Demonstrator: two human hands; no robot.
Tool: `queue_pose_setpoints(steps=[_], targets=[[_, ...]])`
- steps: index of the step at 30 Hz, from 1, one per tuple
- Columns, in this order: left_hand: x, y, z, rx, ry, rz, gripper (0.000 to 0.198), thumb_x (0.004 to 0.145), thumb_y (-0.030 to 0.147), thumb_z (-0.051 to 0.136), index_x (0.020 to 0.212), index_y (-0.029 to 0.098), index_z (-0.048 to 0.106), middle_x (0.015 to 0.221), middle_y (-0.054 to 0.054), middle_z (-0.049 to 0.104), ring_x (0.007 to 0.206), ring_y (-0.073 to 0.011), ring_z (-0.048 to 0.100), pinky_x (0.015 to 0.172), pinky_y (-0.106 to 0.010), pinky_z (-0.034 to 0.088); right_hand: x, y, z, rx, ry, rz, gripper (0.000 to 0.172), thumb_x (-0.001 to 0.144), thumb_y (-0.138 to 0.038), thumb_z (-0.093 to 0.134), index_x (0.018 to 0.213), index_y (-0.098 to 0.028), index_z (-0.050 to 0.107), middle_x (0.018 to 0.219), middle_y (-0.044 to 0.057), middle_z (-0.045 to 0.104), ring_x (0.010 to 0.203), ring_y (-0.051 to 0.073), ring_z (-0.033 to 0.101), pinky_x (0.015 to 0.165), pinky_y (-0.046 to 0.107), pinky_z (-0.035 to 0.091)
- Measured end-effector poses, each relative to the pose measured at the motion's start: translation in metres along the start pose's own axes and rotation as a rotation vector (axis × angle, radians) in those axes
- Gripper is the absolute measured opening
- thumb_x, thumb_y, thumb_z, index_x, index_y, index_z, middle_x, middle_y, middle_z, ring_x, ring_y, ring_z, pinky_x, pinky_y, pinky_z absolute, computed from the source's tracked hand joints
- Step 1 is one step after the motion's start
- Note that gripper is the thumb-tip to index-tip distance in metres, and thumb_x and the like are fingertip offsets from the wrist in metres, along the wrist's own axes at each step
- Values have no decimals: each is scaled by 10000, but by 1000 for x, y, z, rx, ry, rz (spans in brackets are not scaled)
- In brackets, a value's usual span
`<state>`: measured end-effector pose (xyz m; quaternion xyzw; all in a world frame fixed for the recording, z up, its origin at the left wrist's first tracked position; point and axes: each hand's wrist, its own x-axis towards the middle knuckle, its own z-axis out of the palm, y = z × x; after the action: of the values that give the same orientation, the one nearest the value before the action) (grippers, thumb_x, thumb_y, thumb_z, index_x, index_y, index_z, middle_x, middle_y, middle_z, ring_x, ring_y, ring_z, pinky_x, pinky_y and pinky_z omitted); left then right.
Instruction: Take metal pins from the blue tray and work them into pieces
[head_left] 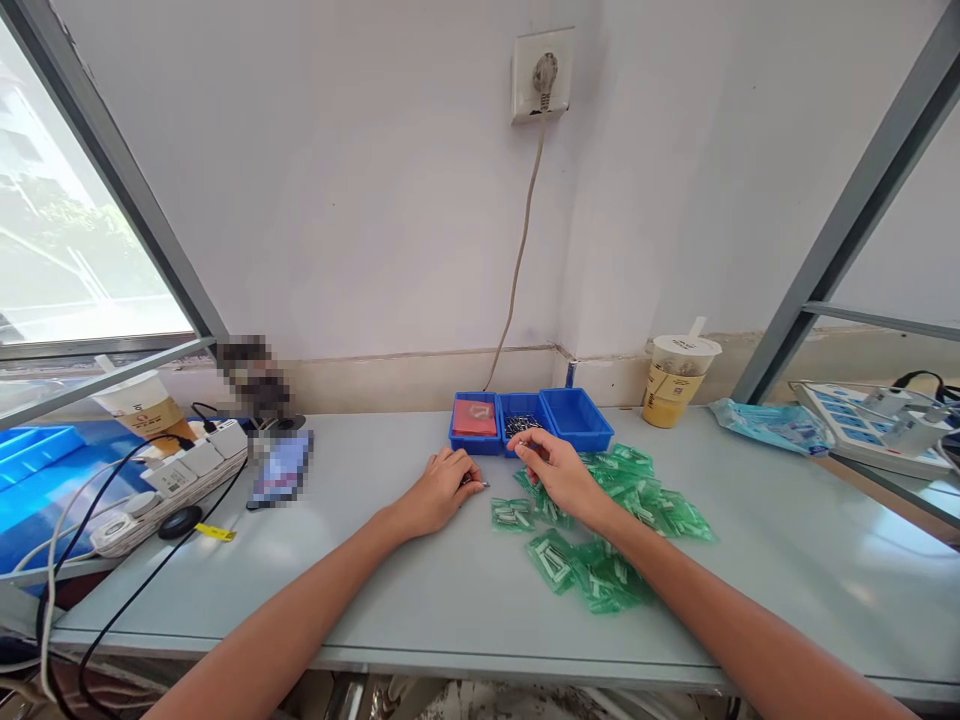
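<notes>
In the head view, the left hand curls its fingers over small silvery metal pieces on the pale grey table; whether it grips them cannot be told. The right hand bends thumb and index finger close together, their hold unclear. At its eleven o'clock stands a blue plastic bin containing small metal parts; toward four o'clock lie transparent green plastic packets.

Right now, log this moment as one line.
left hand: curled, small shiny piece showing | right hand: by blue bins, grip unclear | green packets: heaped on table
</notes>
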<state>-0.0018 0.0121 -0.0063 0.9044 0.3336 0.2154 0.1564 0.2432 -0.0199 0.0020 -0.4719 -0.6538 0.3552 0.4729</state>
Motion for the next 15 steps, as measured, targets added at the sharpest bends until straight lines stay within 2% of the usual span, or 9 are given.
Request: queue_pose_setpoints(steps=[5,9,15], targets=[[0,-1,0,2,2,-3,179,1064,355,518,976,211,576,1001,-31,616,962,-220,497,899,-375,399,0,-1,0,2,-13,-32,326,1001,-513,517,1018,-231,678,852,12,576,615,144,531,538,272,406],[0,-1,0,5,0,-3,183,1066,360,511,987,212,584,1017,-34,620,969,-220,498,896,-374,397,0,-3,0,2,1,-46,352,1003,-527,516,980,-219,684,949,33,613,604,128,531,550,276,425],[0,-1,0,-3,-2,-5,224,1070,399,492,981,214,582,1009,-36,623,968,-224,501,895,-382,399,0,-6,0,114,6,12,373,980,-567,541,883,-218,631,742,1,613,609,148,570,572,268,486]])
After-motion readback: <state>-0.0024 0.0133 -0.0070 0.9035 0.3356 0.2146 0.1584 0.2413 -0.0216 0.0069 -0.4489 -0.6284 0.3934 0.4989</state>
